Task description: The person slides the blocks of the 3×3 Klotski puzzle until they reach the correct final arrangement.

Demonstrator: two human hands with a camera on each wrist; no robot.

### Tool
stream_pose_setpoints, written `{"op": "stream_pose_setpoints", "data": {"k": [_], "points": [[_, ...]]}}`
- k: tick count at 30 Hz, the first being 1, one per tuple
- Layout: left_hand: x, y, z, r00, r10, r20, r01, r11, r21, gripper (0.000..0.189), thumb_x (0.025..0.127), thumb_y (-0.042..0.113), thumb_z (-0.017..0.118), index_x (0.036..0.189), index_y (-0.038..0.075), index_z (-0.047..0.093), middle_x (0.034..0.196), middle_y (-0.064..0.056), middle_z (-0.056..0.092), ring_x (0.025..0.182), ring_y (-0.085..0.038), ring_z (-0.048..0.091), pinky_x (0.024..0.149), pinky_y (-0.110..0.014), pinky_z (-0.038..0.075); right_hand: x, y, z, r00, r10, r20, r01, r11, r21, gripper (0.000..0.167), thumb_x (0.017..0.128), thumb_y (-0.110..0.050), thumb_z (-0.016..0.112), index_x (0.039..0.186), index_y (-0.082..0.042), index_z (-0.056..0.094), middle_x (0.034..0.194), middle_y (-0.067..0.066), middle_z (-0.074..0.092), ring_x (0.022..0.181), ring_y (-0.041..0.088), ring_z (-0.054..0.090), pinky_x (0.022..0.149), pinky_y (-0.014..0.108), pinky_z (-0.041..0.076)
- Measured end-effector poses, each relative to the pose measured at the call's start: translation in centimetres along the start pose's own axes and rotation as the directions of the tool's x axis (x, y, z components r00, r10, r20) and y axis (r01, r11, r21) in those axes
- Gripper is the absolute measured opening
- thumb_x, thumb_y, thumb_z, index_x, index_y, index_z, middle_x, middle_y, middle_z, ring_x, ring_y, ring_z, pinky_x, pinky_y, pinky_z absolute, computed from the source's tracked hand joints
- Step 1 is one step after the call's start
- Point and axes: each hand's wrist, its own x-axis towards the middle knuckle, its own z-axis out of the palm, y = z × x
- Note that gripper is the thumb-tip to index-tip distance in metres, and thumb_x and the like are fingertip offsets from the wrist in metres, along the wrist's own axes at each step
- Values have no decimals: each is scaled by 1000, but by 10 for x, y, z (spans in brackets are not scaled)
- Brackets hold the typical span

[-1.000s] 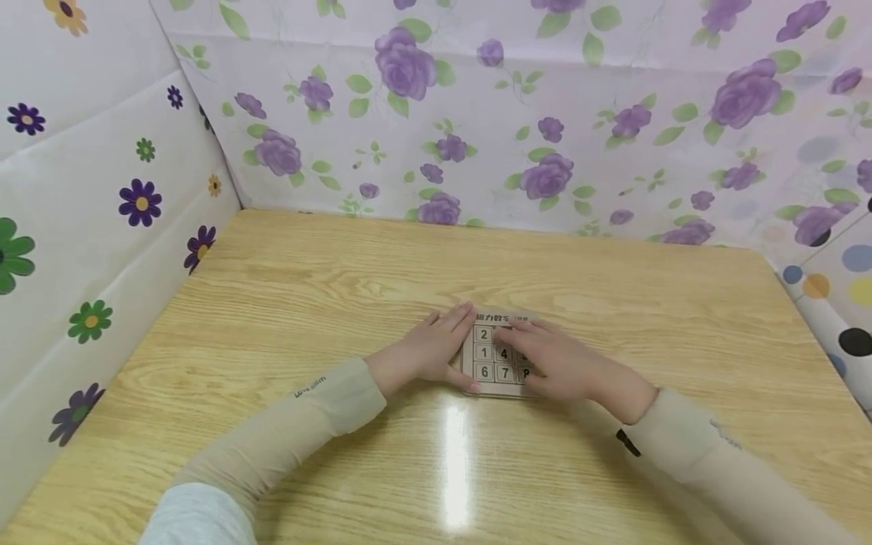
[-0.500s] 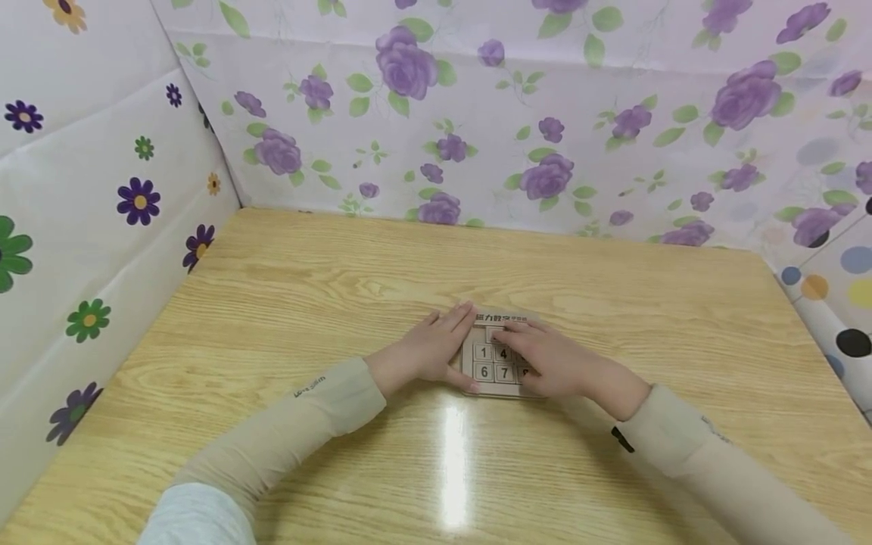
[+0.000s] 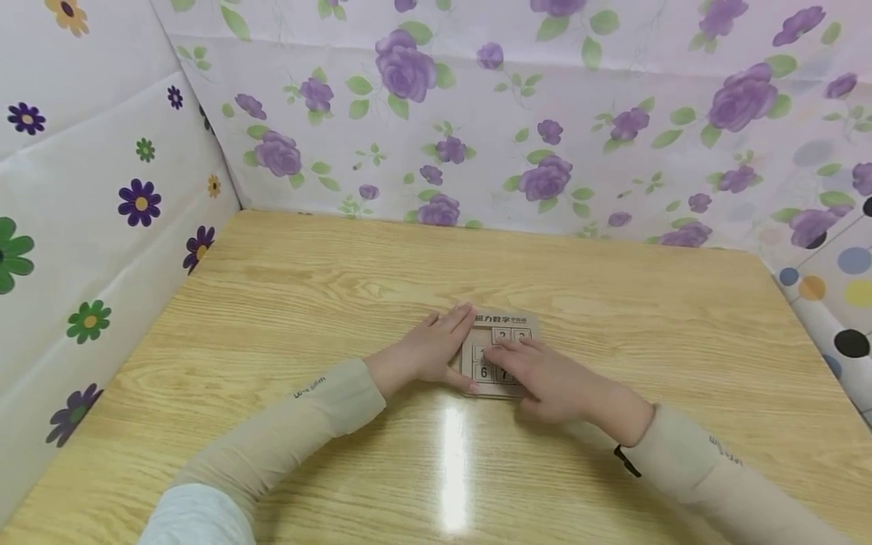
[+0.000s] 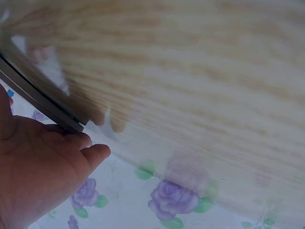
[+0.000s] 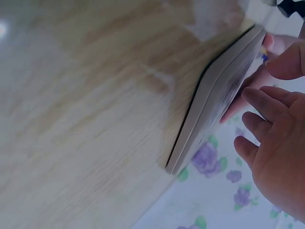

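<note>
A sliding number puzzle [image 3: 502, 390] lies flat on the table, its light frame printed with dark characters along the top. Its top-left slot is bare; tile 2 [image 3: 501, 334] and tile 3 fill the rest of that row. My left hand [image 3: 431, 350] braces the left side, fingers straight along the upper corner and thumb at the lower one. Over the puzzle's right part is my right hand [image 3: 564, 380], its fingertips at the middle row beside tile 1 [image 3: 478, 353]. It hides several tiles. In the right wrist view, fingers [image 5: 267, 107] extend above the puzzle face.
The puzzle rests on a glossy wood-grain table [image 3: 327, 469] with a bright light reflection in front. A purple-flowered sheet [image 3: 477, 113] hangs behind, a daisy-patterned one [image 3: 88, 250] on the left and a dotted one [image 3: 838, 303] at the right.
Tile 2 has slid right from the top-left slot, leaving that slot bare. My right hand has come down from the top row to the middle row. The left hand has stayed put.
</note>
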Motion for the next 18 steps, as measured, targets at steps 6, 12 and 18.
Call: {"op": "stream_pose_setpoints", "data": {"k": [6,12,18], "points": [[0,0,0,1000,-2,2,2,1000,-6,120,73,72,61,153,3,3,160,-11,-3,148,-21,-1,121,-44,9,4,-4,1,1000,14,23,-15,1000,19,72,74,-9,63,141,2,39,145,19,43,138,38,34,113,58,25],[-2,1,-2,1000,-1,1,1,1000,-24,121,73,71,63,152,3,3,160,-11,-3,148,-21,0,121,-44,8,15,5,0,999,52,-3,-52,999,-7,70,75,-8,62,141,0,40,143,20,45,135,37,38,114,55,26],[-1,1,-2,1000,-9,1,9,999,-35,121,72,69,64,152,3,3,161,-11,-2,148,-21,1,121,-43,7,17,8,-1,999,41,-15,-41,999,-6,68,77,-9,62,140,1,41,142,20,46,134,38,39,114,54,27]]}}
